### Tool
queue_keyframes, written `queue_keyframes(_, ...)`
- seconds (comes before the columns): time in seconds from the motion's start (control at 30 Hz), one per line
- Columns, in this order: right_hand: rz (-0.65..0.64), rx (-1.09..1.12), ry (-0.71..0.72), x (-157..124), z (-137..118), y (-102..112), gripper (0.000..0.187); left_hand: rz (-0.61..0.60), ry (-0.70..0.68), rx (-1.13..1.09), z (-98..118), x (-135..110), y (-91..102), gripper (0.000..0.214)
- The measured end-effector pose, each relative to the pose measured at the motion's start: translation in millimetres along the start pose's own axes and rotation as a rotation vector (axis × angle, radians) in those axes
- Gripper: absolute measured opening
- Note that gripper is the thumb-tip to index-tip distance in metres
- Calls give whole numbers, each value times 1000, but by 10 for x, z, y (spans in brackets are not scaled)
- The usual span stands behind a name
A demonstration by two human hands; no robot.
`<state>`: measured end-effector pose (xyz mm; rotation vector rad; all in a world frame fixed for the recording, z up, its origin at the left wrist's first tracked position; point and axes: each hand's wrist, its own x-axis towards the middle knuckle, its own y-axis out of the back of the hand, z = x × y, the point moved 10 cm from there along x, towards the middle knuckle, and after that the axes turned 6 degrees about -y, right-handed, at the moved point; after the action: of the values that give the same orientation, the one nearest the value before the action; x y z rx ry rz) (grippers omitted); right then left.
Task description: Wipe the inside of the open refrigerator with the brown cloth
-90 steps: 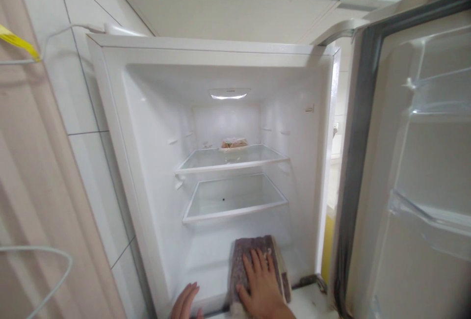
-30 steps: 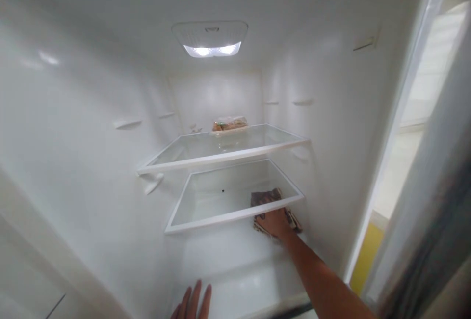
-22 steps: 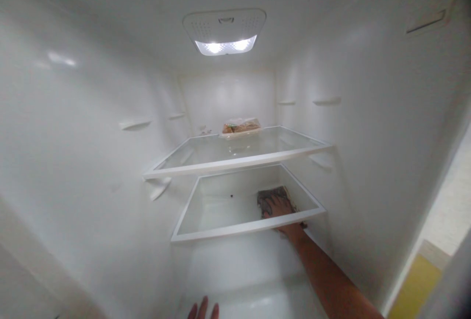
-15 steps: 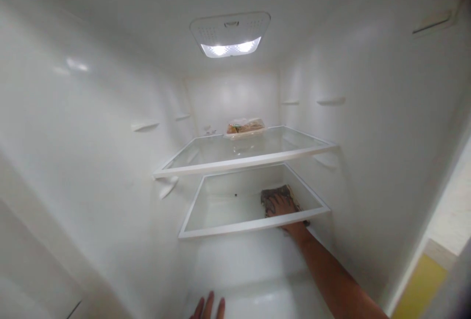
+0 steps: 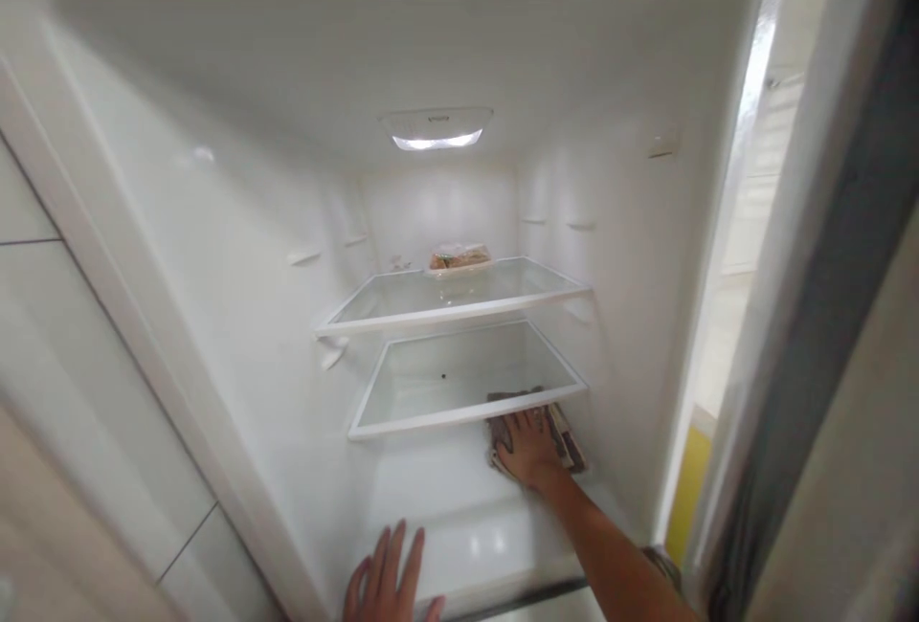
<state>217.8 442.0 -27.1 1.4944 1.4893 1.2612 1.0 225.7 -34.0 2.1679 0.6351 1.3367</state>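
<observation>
I look into an open white fridge. My right hand [image 5: 527, 446] lies flat, fingers spread, on a dark folded cloth [image 5: 564, 438] on the fridge floor [image 5: 437, 493], just under the front edge of the lower glass shelf [image 5: 459, 383]. Part of the cloth shows through the glass. My left hand [image 5: 384, 576] rests open, fingers together, at the front lip of the fridge floor, touching nothing else.
An upper glass shelf [image 5: 452, 297] carries a wrapped food tray [image 5: 459, 259] at the back. The interior light [image 5: 437, 129] is on. The open fridge door [image 5: 825, 316] stands at the right; a tiled wall [image 5: 86, 392] is at the left.
My right hand has drawn the cloth back from deep under the lower shelf toward the front. The camera has pulled back out of the fridge. My left hand shows more.
</observation>
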Motion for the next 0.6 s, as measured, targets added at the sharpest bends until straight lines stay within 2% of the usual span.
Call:
queue_keyframes(0.07, -18, 4, 5, -164, -23, 27, 70, 25, -43, 16, 33, 69, 128, 72)
queue_keyframes(0.2, -45, 9, 19, -475, -80, 97, 70, 33, -23, 28, 37, 145, 270, 66)
queue_keyframes(0.43, -84, 56, 14, -955, -116, 161, 66, 52, -14, 46, 24, 116, 247, 59)
queue_keyframes(0.6, -8, 115, 31, -1323, -48, 177, 60, 47, -12, 64, 12, 91, 200, 54)
